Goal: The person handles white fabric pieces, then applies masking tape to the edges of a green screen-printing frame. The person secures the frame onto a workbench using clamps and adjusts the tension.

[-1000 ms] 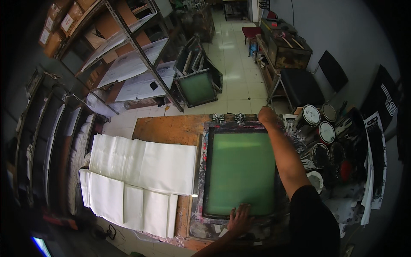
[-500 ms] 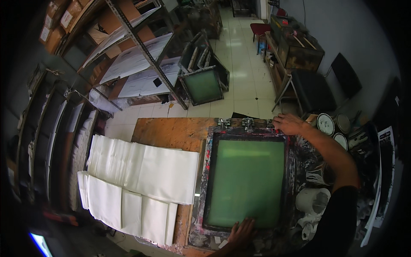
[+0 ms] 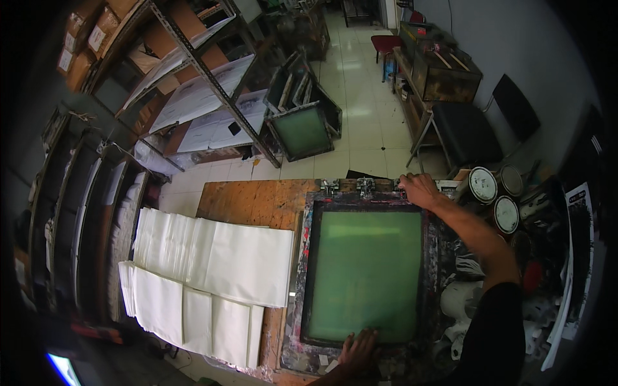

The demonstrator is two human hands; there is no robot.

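A screen-printing frame [image 3: 427, 283] with green mesh [image 3: 367, 270] lies on the wooden workbench [image 3: 251, 199] in front of me. My left hand [image 3: 358, 350] rests at its near edge, fingers laid out flat on the dark border. My right hand [image 3: 420, 192] reaches to the far right corner, its fingers closed around a metal hinge clamp [image 3: 400, 185], which they mostly hide. Two more hinge clamps, a middle one [image 3: 365, 186] and a left one [image 3: 329, 187], sit along the frame's far edge.
Overlapping stacks of white folded sheets [image 3: 212, 257] lie left of the frame. Paint cans [image 3: 482, 184] and a white container [image 3: 460, 297] crowd the right side. A black chair [image 3: 467, 132], leaning frames [image 3: 301, 128] and a metal shelf [image 3: 199, 71] stand beyond.
My view has shifted slightly, moving the bench a little left in the picture. Both hands keep their places, the right at the far corner clamp, the left on the near edge.
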